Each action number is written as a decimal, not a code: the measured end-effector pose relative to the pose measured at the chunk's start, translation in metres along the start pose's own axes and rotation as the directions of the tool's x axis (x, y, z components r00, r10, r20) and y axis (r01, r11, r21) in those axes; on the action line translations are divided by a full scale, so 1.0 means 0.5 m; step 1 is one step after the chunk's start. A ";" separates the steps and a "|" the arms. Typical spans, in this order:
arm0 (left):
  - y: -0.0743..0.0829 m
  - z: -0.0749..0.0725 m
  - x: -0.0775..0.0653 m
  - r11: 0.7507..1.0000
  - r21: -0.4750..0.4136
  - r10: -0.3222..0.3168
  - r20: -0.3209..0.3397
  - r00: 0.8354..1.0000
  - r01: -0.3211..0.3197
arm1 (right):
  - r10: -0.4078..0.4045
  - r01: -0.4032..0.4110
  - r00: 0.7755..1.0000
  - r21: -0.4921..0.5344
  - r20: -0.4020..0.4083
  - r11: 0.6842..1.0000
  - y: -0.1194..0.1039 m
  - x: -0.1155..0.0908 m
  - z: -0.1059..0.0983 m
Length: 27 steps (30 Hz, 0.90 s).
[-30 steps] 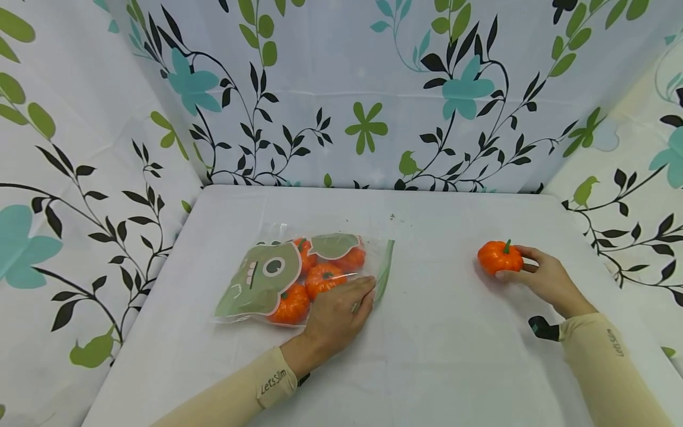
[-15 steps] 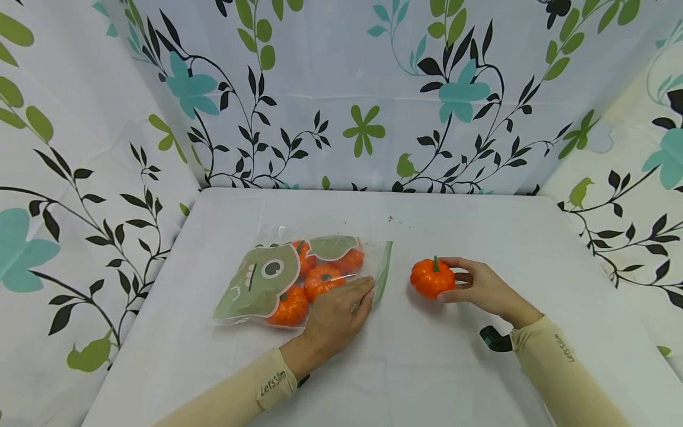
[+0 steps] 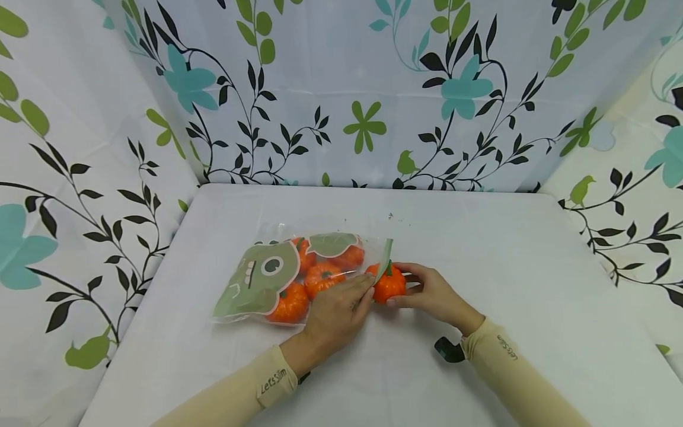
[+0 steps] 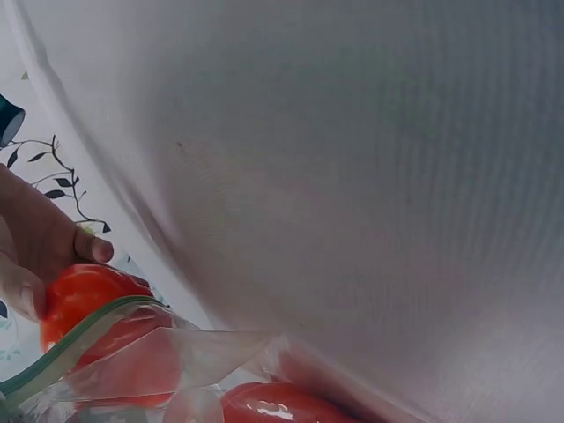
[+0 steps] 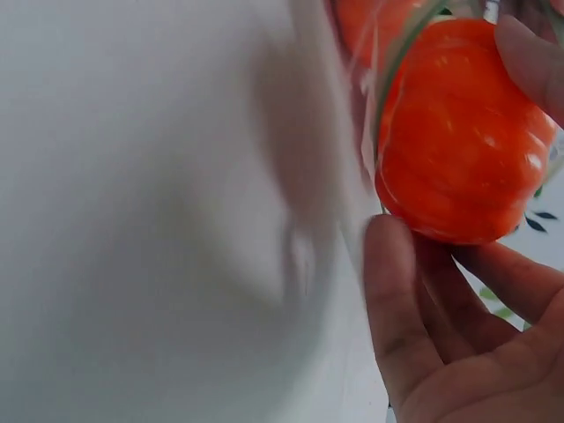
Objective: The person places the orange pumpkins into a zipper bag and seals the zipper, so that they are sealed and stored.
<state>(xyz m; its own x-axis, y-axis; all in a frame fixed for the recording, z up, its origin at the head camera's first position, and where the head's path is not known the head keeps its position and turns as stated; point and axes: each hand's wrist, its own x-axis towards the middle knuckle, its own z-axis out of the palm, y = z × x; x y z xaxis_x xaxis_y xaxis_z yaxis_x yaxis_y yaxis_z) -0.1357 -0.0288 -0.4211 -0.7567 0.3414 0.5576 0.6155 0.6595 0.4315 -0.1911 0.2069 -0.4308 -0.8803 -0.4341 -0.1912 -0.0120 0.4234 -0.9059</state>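
A clear zip bag [image 3: 269,270] printed with a green cartoon face lies on the table, with several orange toy pumpkins [image 3: 324,279] inside. My left hand [image 3: 336,311] holds the bag near its mouth, where the green zip edge [image 3: 385,261] stands raised. At that mouth, my right hand [image 3: 434,293] grips another orange toy pumpkin [image 3: 391,286] with a green stem. In the right wrist view, thumb and fingers lie round this pumpkin [image 5: 463,132], and the green edge runs along its side. The left wrist view shows the pumpkin [image 4: 84,295] partly behind the clear plastic.
A white cloth covers the table [image 3: 507,249]. Leaf-patterned curtains [image 3: 331,95] hang at the back and both sides. A few small dark specks [image 3: 391,216] lie on the cloth behind the bag.
My right hand has carried the pumpkin left across the table, from the right side to the bag's mouth. My left hand has stayed at the bag, whose green edge now stands higher.
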 end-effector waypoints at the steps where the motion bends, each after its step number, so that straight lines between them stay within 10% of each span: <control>1: -0.001 0.000 0.000 1.000 0.000 0.006 -0.006 1.000 -0.006 | -0.002 0.002 1.000 -0.019 -0.008 1.000 -0.003 0.002 0.004; 27: 0.000 0.007 0.000 0.998 0.026 0.063 -0.028 0.998 -0.063 | -0.152 0.121 0.984 -0.290 -0.089 0.949 -0.042 0.052 0.085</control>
<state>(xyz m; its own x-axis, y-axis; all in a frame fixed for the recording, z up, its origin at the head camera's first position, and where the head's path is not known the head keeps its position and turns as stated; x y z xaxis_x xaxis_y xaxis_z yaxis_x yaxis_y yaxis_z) -0.1367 -0.0262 -0.4236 -0.7097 0.3636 0.6034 0.6558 0.6539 0.3773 -0.1937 0.1530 -0.4329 -0.9070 -0.4207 -0.0165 -0.2551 0.5803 -0.7734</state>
